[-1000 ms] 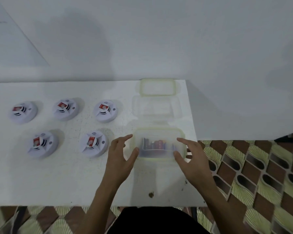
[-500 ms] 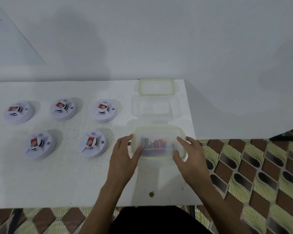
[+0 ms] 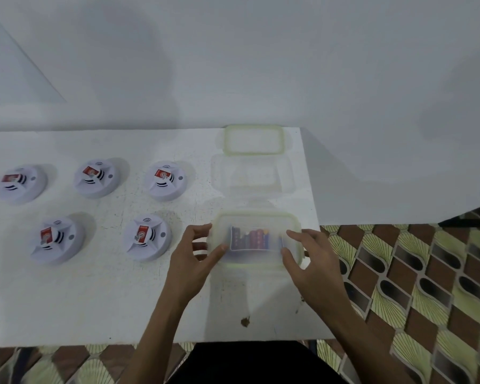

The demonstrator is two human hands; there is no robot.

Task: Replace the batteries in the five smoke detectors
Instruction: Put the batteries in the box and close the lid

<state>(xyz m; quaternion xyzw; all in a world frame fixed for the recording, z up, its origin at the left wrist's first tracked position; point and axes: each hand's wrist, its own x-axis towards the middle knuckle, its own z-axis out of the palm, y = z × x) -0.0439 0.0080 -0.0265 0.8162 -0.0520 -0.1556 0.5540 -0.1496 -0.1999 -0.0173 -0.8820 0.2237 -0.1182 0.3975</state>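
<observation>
Both hands grip the lidded box (image 3: 257, 238) of batteries (image 3: 250, 238) at the table's (image 3: 94, 300) right end: left hand (image 3: 190, 263) curled on its left side, right hand (image 3: 313, 263) on its right. Five smoke detectors (image 3: 147, 237) sit just left, in two rows.

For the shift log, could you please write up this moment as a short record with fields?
surface: white table against a white wall
detectors: five smoke detectors, three in the back row, two in the front row, all closed, none touched
battery box: clear lidded container with batteries inside, near the table's right edge
left hand: left hand gripping the box's left side
right hand: right hand gripping its right side
behind the box: an empty clear container and a loose green-rimmed lid
</observation>
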